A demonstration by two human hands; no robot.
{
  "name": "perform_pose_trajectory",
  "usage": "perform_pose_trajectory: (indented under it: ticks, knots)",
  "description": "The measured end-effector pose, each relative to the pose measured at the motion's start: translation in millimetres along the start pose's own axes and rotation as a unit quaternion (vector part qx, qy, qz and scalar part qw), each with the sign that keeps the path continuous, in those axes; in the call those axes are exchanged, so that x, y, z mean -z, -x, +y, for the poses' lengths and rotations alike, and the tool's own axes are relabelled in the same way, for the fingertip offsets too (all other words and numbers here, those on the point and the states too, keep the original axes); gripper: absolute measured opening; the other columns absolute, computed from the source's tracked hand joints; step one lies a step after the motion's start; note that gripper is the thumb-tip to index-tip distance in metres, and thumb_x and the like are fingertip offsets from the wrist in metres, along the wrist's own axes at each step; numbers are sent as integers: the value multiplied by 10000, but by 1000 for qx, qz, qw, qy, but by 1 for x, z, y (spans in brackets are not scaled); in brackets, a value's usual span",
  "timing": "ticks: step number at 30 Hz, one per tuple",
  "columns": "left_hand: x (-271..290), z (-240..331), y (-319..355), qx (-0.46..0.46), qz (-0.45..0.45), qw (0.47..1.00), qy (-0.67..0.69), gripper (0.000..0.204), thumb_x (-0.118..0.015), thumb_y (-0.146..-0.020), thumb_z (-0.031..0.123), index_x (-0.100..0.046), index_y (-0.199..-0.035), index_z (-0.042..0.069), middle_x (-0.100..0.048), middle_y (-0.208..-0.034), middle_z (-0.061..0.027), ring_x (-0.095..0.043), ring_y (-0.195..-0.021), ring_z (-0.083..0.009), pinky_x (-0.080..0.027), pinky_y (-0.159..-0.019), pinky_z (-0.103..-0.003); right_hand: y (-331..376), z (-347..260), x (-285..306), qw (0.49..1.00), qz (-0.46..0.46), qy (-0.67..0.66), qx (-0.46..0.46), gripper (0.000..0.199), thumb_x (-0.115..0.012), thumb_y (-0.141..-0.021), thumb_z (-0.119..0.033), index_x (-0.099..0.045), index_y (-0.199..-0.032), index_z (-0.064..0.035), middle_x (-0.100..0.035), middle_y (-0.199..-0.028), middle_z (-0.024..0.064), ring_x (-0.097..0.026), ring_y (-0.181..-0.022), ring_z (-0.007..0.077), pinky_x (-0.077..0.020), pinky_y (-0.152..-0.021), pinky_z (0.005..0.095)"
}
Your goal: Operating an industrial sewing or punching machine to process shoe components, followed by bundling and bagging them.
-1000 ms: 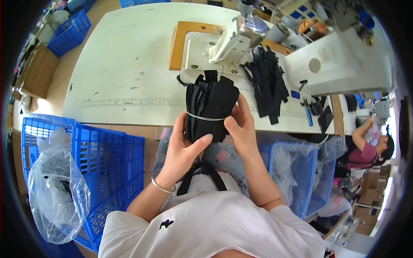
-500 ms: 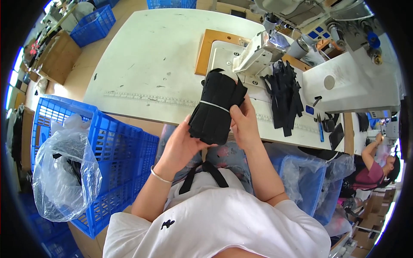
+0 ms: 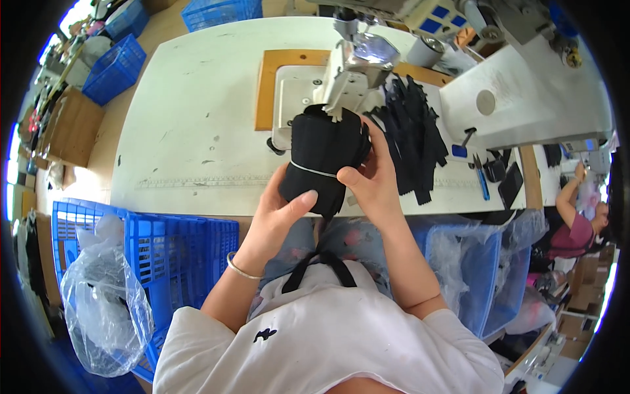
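Note:
A thick bundle of black fabric strips (image 3: 321,144), bound round its middle by a pale band (image 3: 314,169), is held between my two hands over the front of the sewing table. My left hand (image 3: 281,209) grips its lower left side, thumb lying on the front. On the right side, my right hand (image 3: 371,177) wraps the bundle with the thumb near the band. The sewing machine head (image 3: 354,69) stands just beyond the bundle's top end. Beside it, a pile of loose black strips (image 3: 412,141) lies on the table.
On the white table (image 3: 190,111) lie blue-handled snips (image 3: 482,178) and a dark phone-like slab (image 3: 510,186). A blue crate (image 3: 177,262) with a clear plastic bag (image 3: 105,308) stands left; a blue bin (image 3: 482,282) stands right. Another person (image 3: 574,230) sits far right.
My view has shifted. The bundle has turned a little in my hands, and my left thumb now lies across its front. Both hands still hold it.

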State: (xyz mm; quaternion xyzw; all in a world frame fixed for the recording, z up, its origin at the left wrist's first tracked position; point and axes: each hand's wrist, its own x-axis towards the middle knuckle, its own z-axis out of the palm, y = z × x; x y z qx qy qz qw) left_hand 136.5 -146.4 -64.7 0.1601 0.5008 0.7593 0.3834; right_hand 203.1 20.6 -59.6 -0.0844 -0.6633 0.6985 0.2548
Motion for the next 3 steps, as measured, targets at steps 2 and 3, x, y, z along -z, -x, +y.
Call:
perform_pose_trajectory:
  ticks: [2, 3]
  knots:
    - [-5, -2, -8, 6, -14, 999, 49, 628, -685, -863, 193, -362, -1346, -45, -536, -1226, -109, -532, -1106, -165, -435, -945, -304, -1, -6, 10, 1000, -3, 15, -5, 757, -744, -764, -162, -339, -1397, -73, -508, -1226, 101, -556, -1057, 155, -473, -776, 272]
    - [-7, -3, -11, 12, -23, 999, 48, 628, -685, -863, 193, -362, -1346, -45, -536, -1226, -109, -532, -1106, -165, -435, -945, -304, 1, -6, 13, 1000, 8, 17, -5, 757, -744, -764, -162, -339, -1397, -73, -508, -1226, 101, -556, -1057, 155, -473, -776, 272]
